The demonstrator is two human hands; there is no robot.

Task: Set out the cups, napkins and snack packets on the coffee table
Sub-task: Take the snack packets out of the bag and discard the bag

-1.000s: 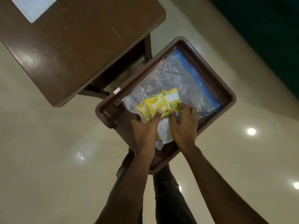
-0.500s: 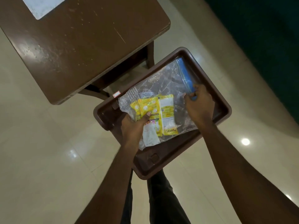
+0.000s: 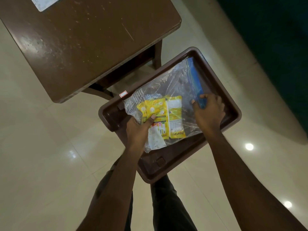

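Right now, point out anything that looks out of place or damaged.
The yellow snack packets lie jumbled inside a crumpled clear bag in the brown tray, not on the coffee table, whose top is scratched and scuffed.

The person wore plain dark long trousers [image 3: 166,207] on both legs. The left forearm [image 3: 116,180] and right forearm [image 3: 241,172] were bare, and the left hand [image 3: 138,130] and right hand [image 3: 208,114] were ungloved.
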